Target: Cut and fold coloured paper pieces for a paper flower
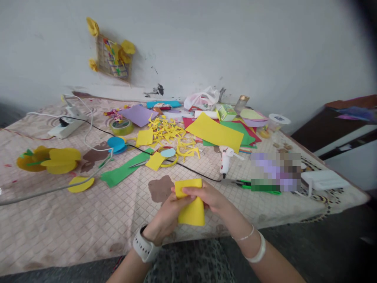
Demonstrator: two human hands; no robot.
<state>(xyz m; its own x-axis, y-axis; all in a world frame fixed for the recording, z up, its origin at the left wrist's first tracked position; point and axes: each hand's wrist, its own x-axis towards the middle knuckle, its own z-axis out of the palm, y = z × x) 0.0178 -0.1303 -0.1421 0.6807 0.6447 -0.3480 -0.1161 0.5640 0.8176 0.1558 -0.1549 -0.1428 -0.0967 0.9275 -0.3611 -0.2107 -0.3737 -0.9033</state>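
Both hands grip one folded sheet of yellow paper [191, 212] above the table's near edge. My left hand [169, 214] holds its left side, thumb lying across the front. On the opposite side, my right hand [210, 195] pinches the upper right part, its thumb pressed near the fold. The fingers behind the paper are mostly hidden. Green-handled scissors [259, 188] lie to the right of my right hand, and a white glue gun [225, 161] stands just beyond. A small yellow paper square [155, 161] rests past my left hand.
Yellow paper scraps [167, 129] and coloured sheets [215, 131] spread over the middle of the table. At left are a power strip [66, 127], trailing cables, yellow paper shapes [61, 160] and green paper [126, 169]. A tape roll [121, 126] sits farther back. A white box-like object [326, 180] lies right.
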